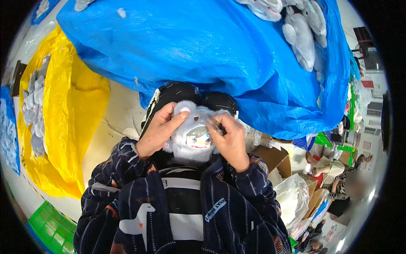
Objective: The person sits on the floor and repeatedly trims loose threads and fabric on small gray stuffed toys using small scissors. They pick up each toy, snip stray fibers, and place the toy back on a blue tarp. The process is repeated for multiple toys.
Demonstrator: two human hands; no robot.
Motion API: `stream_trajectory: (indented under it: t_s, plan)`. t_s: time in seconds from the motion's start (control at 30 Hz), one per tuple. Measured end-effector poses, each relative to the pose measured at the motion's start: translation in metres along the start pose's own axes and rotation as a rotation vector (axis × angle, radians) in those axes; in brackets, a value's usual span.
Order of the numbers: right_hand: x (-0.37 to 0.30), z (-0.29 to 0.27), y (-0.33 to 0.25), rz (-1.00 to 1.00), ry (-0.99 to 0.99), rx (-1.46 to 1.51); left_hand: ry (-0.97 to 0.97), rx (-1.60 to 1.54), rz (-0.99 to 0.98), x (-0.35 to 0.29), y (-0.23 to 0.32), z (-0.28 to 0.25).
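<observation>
A grey plush toy point(182, 148) with a round ear and a doll-like face point(199, 141) set in its front lies on my lap. My left hand point(157, 132) pinches the plush by its ear, thumb and fingertips pressed together at the upper left of the head. At the head's right side my right hand point(231, 139) is closed in a pinch. Something small and dark shows at its fingertips, too little of it to name. A small brown spot point(196, 119) sits on the forehead between the two hands.
A large blue sheet point(177, 46) spreads in front of my knees, with grey plush pieces point(301, 40) on its far right. On the left, a yellow sack point(67, 106) holds several grey pieces. Cardboard boxes point(272, 160), a clear plastic bag point(292, 199) and other people are at the right.
</observation>
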State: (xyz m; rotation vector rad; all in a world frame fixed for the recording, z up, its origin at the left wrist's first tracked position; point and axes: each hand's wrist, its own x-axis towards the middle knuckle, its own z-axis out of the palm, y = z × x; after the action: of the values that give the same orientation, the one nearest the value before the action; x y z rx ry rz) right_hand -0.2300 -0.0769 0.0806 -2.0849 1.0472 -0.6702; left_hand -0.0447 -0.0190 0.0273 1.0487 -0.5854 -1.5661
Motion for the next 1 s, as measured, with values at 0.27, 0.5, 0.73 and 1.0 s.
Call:
stream_trajectory:
  t_s: [0.27, 0.5, 0.73, 1.0]
  plan:
    - [-0.025, -0.017, 0.031, 0.599, 0.360, 0.604, -0.012, 0.062, -0.139, -0.017, 0.018, -0.029]
    - [-0.039, 0.003, -0.018, -0.056, -0.118, 0.072, -0.015, 0.226, 0.023, -0.071, -0.028, -0.030]
    - [-0.016, 0.035, -0.038, -0.184, -0.182, -0.308, 0.009, 0.061, 0.067, -0.052, -0.037, -0.034]
    - [-0.014, 0.048, -0.032, -0.311, -0.182, -0.426, -0.076, -0.065, 0.191, -0.050, -0.039, -0.035]
